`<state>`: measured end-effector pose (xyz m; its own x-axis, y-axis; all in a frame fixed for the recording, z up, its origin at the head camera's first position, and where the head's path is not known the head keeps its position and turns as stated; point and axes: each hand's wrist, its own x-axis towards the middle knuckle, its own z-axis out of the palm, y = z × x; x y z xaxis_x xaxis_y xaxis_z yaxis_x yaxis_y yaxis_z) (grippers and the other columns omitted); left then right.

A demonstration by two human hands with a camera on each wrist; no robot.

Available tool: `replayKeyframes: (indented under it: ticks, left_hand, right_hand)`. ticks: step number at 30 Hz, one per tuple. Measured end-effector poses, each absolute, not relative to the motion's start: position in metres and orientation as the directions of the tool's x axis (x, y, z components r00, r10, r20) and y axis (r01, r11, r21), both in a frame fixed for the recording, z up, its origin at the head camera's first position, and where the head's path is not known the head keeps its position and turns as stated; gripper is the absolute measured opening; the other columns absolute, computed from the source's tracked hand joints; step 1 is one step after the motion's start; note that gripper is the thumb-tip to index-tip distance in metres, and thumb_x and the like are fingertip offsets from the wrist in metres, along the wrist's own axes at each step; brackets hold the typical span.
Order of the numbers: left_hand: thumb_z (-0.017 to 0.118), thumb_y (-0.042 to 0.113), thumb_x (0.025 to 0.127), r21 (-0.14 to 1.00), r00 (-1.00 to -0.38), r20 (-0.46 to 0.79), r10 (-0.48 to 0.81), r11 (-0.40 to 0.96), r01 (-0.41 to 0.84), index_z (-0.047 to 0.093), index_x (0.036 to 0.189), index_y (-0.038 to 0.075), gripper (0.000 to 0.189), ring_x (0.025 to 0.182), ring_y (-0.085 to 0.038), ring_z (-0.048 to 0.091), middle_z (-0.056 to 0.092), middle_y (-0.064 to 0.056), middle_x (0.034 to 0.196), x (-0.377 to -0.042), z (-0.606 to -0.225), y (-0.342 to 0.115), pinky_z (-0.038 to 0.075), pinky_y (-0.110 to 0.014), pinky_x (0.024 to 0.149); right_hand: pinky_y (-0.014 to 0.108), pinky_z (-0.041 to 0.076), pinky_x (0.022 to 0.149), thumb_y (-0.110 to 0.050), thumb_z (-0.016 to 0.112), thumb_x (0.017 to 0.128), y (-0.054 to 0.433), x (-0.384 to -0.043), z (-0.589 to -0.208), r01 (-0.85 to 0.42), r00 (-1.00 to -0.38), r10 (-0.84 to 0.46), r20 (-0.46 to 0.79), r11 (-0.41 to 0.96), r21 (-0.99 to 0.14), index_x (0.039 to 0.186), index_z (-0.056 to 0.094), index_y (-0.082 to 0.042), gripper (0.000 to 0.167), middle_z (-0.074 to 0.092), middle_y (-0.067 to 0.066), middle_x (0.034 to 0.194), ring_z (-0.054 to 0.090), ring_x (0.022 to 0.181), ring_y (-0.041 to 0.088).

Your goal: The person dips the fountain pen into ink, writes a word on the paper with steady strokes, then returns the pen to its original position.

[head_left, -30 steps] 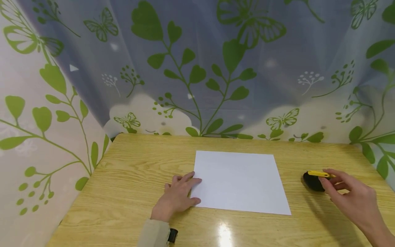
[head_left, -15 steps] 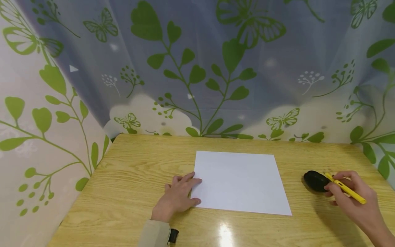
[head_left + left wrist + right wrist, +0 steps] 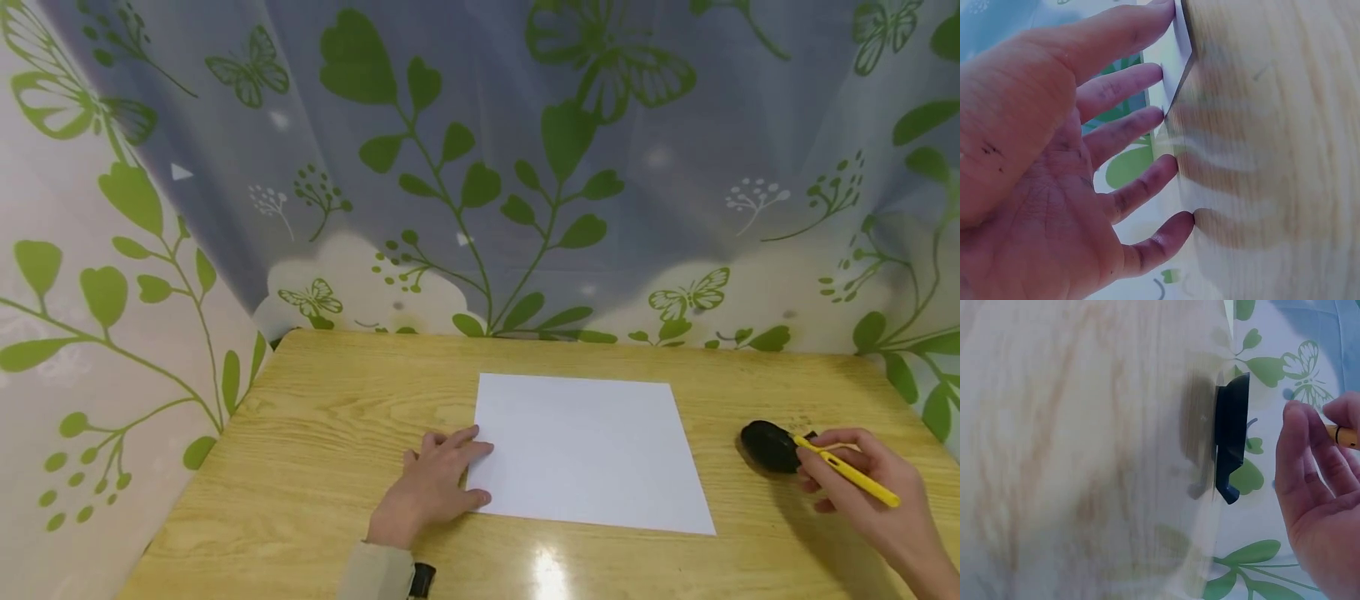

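A white sheet of paper (image 3: pixel 585 454) lies flat on the wooden table. My left hand (image 3: pixel 431 487) rests at its left edge, thumb and fingertips on the paper, the other fingers spread on the wood. In the left wrist view, the left hand (image 3: pixel 1085 162) has its fingers spread along the tabletop. My right hand (image 3: pixel 873 492) pinches a slim yellow pen (image 3: pixel 858 477), slanted with one end up at the black oval object (image 3: pixel 770 446). Seen from the right wrist, the hand (image 3: pixel 1322 481) is raised above the table; only a short piece of the pen (image 3: pixel 1342 435) shows.
The black object (image 3: pixel 1233 425) has a short bent end and sits right of the paper. Small dark marks (image 3: pixel 798 421) dot the wood behind it. A leaf-and-butterfly patterned curtain (image 3: pixel 450 167) closes off the table's (image 3: pixel 337 383) back and sides.
The yellow pen has swung from nearly level over the black object to slanting toward the lower right. My right hand has moved slightly right and down. The left hand stays on the paper.
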<state>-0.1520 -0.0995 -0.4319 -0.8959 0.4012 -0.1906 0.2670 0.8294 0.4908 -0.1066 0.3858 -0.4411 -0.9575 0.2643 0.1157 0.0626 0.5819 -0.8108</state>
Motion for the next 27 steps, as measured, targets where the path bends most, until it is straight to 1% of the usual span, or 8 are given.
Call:
replayKeyframes:
  ticks: [1,4,6,8,12,15,20,27]
  left_hand:
    - [0.076,0.032,0.091,0.485,-0.894,-0.190,0.405,0.831,0.273,0.058,0.145,0.019,0.058,0.139,-0.046,0.037,0.039,-0.005,0.164,-0.152,-0.432,-0.100,0.031,-0.076,0.102]
    - [0.077,0.032,0.090,0.464,-0.890,-0.183,0.418,0.835,0.297,0.058,0.145,0.018,0.059,0.137,-0.044,0.039,0.043,-0.003,0.162,-0.152,-0.430,-0.099,0.037,-0.068,0.098]
    - [0.078,0.031,0.089,0.457,-0.888,-0.176,0.426,0.834,0.309,0.059,0.144,0.017,0.059,0.136,-0.043,0.041,0.045,-0.003,0.161,-0.152,-0.430,-0.099,0.039,-0.062,0.094]
    - [0.079,0.030,0.088,0.452,-0.887,-0.170,0.430,0.834,0.317,0.060,0.143,0.018,0.059,0.134,-0.041,0.042,0.046,-0.003,0.161,-0.153,-0.429,-0.098,0.039,-0.059,0.092]
    - [0.080,0.030,0.088,0.447,-0.885,-0.171,0.432,0.835,0.322,0.060,0.142,0.020,0.059,0.132,-0.039,0.043,0.046,-0.003,0.160,-0.153,-0.430,-0.098,0.039,-0.055,0.089]
    - [0.079,0.030,0.089,0.447,-0.884,-0.173,0.435,0.834,0.322,0.060,0.143,0.021,0.058,0.133,-0.040,0.043,0.046,-0.002,0.161,-0.153,-0.431,-0.099,0.039,-0.055,0.090]
    - [0.078,0.032,0.091,0.453,-0.878,-0.173,0.446,0.828,0.331,0.059,0.143,0.021,0.057,0.136,-0.043,0.040,0.044,-0.002,0.162,-0.154,-0.432,-0.101,0.038,-0.061,0.094]
    - [0.074,0.034,0.093,0.467,-0.875,-0.176,0.452,0.820,0.330,0.059,0.144,0.023,0.054,0.137,-0.045,0.038,0.041,-0.002,0.164,-0.153,-0.430,-0.101,0.035,-0.067,0.099]
  right_hand:
    - [0.030,0.055,0.051,-0.023,0.067,0.100,0.387,-0.107,-0.441,0.073,-0.957,0.270,0.107,0.578,-0.813,0.108,0.057,-0.012,0.016,0.073,-0.012,0.072,0.069,0.062,0.011]
    - [0.030,0.054,0.051,-0.028,0.066,0.101,0.390,-0.108,-0.442,0.111,-0.955,0.284,0.085,0.609,-0.785,0.103,0.063,-0.011,0.018,0.072,-0.010,0.070,0.068,0.060,0.011]
    - [0.030,0.054,0.051,-0.032,0.067,0.100,0.391,-0.110,-0.442,0.131,-0.953,0.293,0.079,0.630,-0.766,0.101,0.068,-0.011,0.020,0.071,-0.010,0.069,0.067,0.059,0.012]
    - [0.029,0.053,0.050,-0.034,0.068,0.099,0.392,-0.112,-0.442,0.147,-0.949,0.304,0.079,0.653,-0.743,0.098,0.071,-0.013,0.021,0.070,-0.012,0.067,0.065,0.057,0.011]
    - [0.032,0.051,0.049,-0.040,0.069,0.097,0.392,-0.113,-0.444,0.180,-0.945,0.324,0.054,0.647,-0.741,0.099,0.072,-0.017,0.023,0.068,-0.017,0.069,0.062,0.056,0.015]
    - [0.032,0.050,0.050,-0.043,0.069,0.097,0.391,-0.114,-0.445,0.196,-0.944,0.328,0.039,0.651,-0.733,0.101,0.071,-0.018,0.025,0.068,-0.018,0.071,0.060,0.056,0.017]
    - [0.031,0.048,0.050,-0.041,0.070,0.096,0.392,-0.114,-0.445,0.197,-0.945,0.325,0.045,0.671,-0.714,0.097,0.071,-0.016,0.025,0.068,-0.012,0.067,0.058,0.053,0.017]
    - [0.030,0.046,0.048,-0.043,0.069,0.096,0.393,-0.118,-0.446,0.214,-0.945,0.326,0.041,0.706,-0.675,0.097,0.072,-0.007,0.037,0.067,-0.012,0.065,0.054,0.051,0.014]
